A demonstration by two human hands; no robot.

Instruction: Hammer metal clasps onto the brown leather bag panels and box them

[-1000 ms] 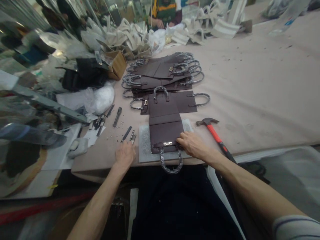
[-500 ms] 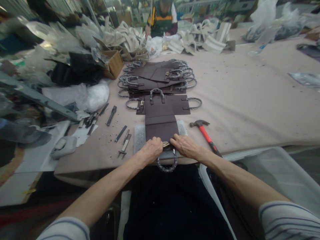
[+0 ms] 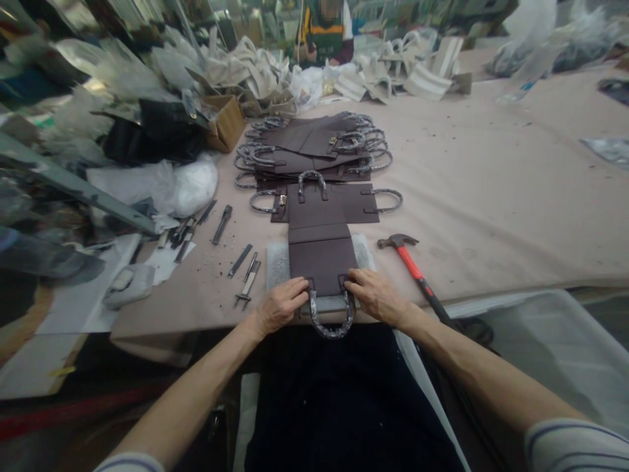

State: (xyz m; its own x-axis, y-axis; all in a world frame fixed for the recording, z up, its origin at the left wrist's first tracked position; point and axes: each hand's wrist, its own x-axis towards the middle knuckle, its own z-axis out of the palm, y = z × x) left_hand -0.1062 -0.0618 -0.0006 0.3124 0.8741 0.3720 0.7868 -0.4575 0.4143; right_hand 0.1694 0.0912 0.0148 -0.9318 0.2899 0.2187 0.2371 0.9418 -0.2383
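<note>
A dark brown leather bag panel lies flat on a grey pad at the table's near edge, its wrapped handle hanging over the edge. My left hand grips the panel's near left corner beside the handle, fingers curled. My right hand holds the near right corner, fingers pressed on the leather. Both hands sit either side of the handle.
Behind lies a stack of similar brown panels with handles. A red-handled hammer lies to the right. Metal punches and tools lie to the left. Clutter and a cardboard box fill the left; another person works at the far end.
My left hand came over from the tools on the left to the panel's near edge. Both hands have now spread to the corners beside the handle, and the metal clasp no longer shows.
</note>
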